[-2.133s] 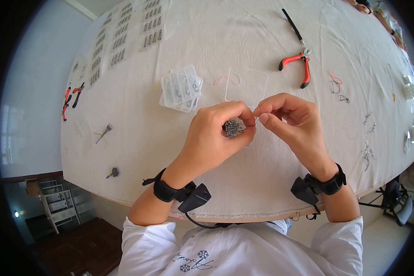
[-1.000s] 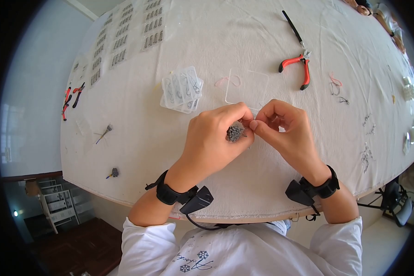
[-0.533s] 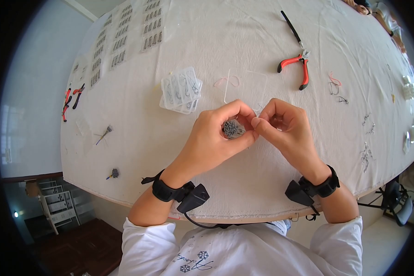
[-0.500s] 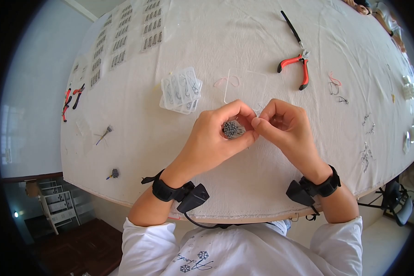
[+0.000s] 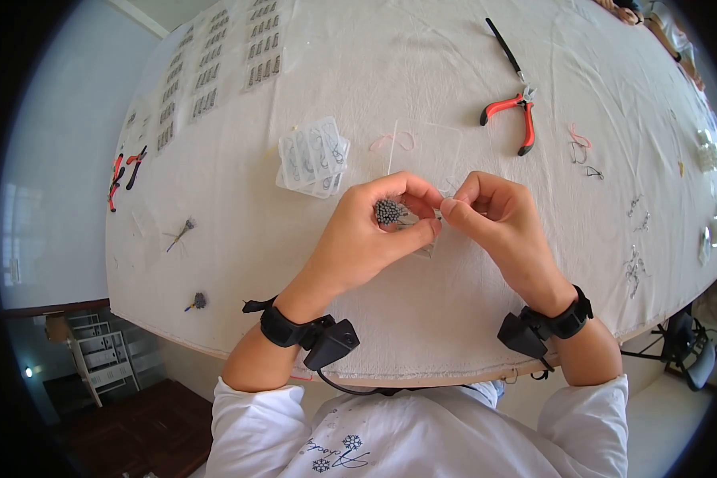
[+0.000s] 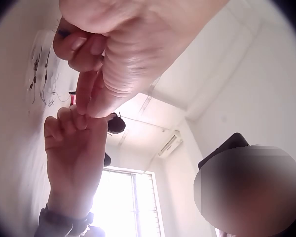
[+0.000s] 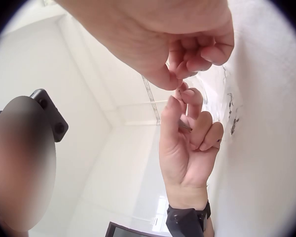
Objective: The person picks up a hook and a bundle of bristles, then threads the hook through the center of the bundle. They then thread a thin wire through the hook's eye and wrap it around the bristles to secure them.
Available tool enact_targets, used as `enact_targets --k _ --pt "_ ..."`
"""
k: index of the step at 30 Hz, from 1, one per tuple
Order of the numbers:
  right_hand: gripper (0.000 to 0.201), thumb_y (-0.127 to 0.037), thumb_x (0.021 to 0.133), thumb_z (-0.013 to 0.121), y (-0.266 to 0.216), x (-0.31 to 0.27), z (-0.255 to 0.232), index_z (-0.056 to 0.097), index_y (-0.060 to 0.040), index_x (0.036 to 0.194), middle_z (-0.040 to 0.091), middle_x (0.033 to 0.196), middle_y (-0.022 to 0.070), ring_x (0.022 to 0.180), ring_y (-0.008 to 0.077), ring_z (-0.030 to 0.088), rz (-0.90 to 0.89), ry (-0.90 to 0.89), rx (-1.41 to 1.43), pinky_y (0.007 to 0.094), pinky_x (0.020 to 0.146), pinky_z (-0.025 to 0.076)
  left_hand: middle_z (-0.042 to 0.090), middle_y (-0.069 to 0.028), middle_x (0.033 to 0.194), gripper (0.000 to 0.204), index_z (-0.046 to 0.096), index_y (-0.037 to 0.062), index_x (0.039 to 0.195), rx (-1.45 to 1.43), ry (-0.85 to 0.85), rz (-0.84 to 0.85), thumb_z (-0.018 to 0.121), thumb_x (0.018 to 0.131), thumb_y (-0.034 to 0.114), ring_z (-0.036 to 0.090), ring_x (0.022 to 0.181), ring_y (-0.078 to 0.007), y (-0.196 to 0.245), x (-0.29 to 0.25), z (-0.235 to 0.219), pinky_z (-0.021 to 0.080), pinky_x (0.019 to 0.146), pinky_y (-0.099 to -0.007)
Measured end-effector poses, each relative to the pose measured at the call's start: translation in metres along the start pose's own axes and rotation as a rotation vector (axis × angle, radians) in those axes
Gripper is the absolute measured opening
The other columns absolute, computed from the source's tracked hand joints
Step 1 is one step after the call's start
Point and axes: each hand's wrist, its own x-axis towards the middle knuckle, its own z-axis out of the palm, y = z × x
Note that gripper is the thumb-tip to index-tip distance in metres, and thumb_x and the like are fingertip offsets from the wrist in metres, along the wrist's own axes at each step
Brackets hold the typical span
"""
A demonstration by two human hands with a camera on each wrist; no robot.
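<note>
My left hand (image 5: 354,231) holds a bundle of thin stems with grey bead tips (image 5: 389,211), like flower stamens, in the curl of its fingers. Its thumb stands a little apart from the index finger, and a few loose stems show between them. Right at the left index fingertip, my right hand (image 5: 508,225) pinches thumb against finger. A tiny thin piece shows at that pinch; its length is mostly hidden by the fingers. Both wrist views show the right hand (image 7: 197,54) and left hand (image 7: 190,153) meeting at the fingertips. Under them lies a clear plastic box (image 5: 392,147).
Stacked clear boxes of wire loops (image 5: 315,155) lie left of the hands. Red-handled pliers (image 5: 526,119) and a black-handled tool (image 5: 503,48) lie beyond, to the right. Small stem bundles (image 5: 185,227) sit at left, bagged pieces (image 5: 263,64) at far left, bent wires (image 5: 593,171) at right.
The bundle has shifted left and slightly away from me within the left hand. The left thumb has moved apart from the fingertips, and the right hand stays close to where it was.
</note>
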Motion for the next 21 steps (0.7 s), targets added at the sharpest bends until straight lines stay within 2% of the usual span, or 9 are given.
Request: enact_targets --k 5,11,17,21 --pt "0.016 -0.01 0.086 0.064 -0.003 -0.001 0.001 0.058 -0.0008 0.075 0.059 0.071 -0.0014 0.066 0.0014 0.05 0.01 0.013 0.006 0.018 0.058 0.039 0.061 0.0045 0.086 0.011 0.066 0.0038 0.092 0.0 0.008 0.02 0.071 0.083 0.009 0.053 0.083 -0.0014 -0.006 0.0 0.0 0.038 0.065 -0.0166" --pt "0.02 -0.014 0.088 0.065 -0.002 -0.002 0.001 0.057 -0.0021 0.074 0.057 0.069 -0.003 0.064 0.0003 0.048 0.022 0.016 0.012 0.0178 0.056 0.038 0.06 0.0037 0.08 0.008 0.065 0.0023 0.088 -0.021 0.018 -0.003 0.068 0.085 0.009 0.053 0.075 -0.0025 -0.001 -0.001 0.0 0.04 0.066 -0.0171" --pt "0.013 -0.013 0.088 0.064 -0.01 -0.003 0.002 0.061 -0.0007 0.086 0.06 0.081 -0.001 0.076 0.0029 0.054 0.043 -0.029 0.062 0.0189 0.065 0.042 0.059 0.0026 0.079 0.006 0.064 0.0013 0.087 -0.077 0.017 -0.058 0.066 0.085 0.007 0.055 0.075 -0.0034 0.005 -0.003 -0.001 0.043 0.069 -0.0181" --pt "0.013 -0.01 0.088 0.062 -0.007 -0.003 0.002 0.062 -0.0001 0.096 0.062 0.091 0.0007 0.083 0.0051 0.057 0.015 -0.026 0.06 0.0216 0.07 0.046 0.06 0.0017 0.08 0.007 0.063 0.0006 0.087 -0.127 0.048 -0.028 0.064 0.086 0.007 0.056 0.075 -0.0051 0.002 -0.003 -0.001 0.045 0.071 -0.0192"
